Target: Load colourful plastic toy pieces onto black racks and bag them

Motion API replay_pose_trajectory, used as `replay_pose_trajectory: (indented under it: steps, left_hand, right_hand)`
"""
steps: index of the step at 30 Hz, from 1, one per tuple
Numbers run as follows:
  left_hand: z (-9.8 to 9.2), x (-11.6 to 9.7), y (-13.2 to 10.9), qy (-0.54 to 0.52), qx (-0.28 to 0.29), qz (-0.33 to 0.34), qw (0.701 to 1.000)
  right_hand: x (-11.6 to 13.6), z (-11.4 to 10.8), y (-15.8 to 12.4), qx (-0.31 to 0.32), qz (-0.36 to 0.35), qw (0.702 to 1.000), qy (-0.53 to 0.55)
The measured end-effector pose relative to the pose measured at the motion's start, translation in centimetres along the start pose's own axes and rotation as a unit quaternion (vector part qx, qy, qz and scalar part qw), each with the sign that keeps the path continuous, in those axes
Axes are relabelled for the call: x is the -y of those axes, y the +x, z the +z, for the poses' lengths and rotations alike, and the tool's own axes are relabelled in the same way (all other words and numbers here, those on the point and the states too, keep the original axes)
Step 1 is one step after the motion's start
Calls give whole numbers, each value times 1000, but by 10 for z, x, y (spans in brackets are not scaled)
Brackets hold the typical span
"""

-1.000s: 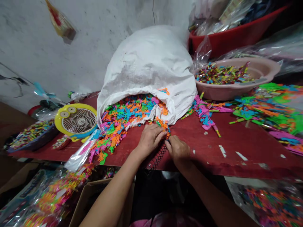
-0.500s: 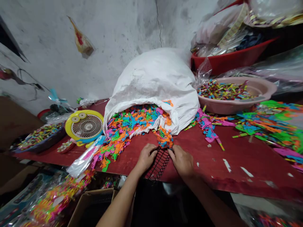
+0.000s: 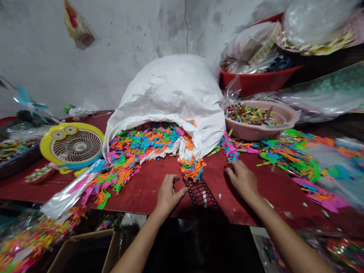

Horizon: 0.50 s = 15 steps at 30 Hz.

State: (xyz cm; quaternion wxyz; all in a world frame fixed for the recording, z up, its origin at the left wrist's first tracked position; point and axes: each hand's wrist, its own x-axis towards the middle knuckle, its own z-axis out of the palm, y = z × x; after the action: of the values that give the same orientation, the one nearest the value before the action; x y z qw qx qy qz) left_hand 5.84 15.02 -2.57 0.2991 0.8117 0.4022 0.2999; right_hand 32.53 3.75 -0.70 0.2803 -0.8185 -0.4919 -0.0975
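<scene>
A black plastic grid [image 3: 203, 194] lies at the table's front edge, and a small heap of colourful plastic pieces [image 3: 192, 170] covers its far end. Just left of the grid is my left hand [image 3: 168, 194], fingers bent and apart, holding nothing I can see. My right hand [image 3: 242, 180] is off to the right over the red table, its fingers apart, close to some pink and blue plastic pieces [image 3: 229, 147]. Behind the grid lies a big white sack [image 3: 173, 87], its mouth spilling many bright plastic pieces [image 3: 153, 138].
A yellow fan [image 3: 79, 146] stands left of the sack, with a clear plastic packet [image 3: 64, 197] in front. On the right are a pink basin [image 3: 261, 131] of small pieces and a colourful pile [image 3: 298, 155]. A cardboard box [image 3: 85, 250] sits below the table edge.
My right hand has left the grid and moved right, towards the pink and blue pieces. My left hand has come off the grid's side. The camera view has shifted right.
</scene>
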Motion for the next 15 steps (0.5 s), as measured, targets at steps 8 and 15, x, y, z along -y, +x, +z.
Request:
replay_pose_trajectory:
  steps: [8, 15]
  left_hand:
    - [25, -4, 34, -56, 37, 54, 996]
    - [28, -11, 20, -31, -19, 30, 999]
  right_hand:
    - [-58, -11, 36, 135, 77, 984, -84]
    - [-62, -11, 26, 131, 137, 962, 195]
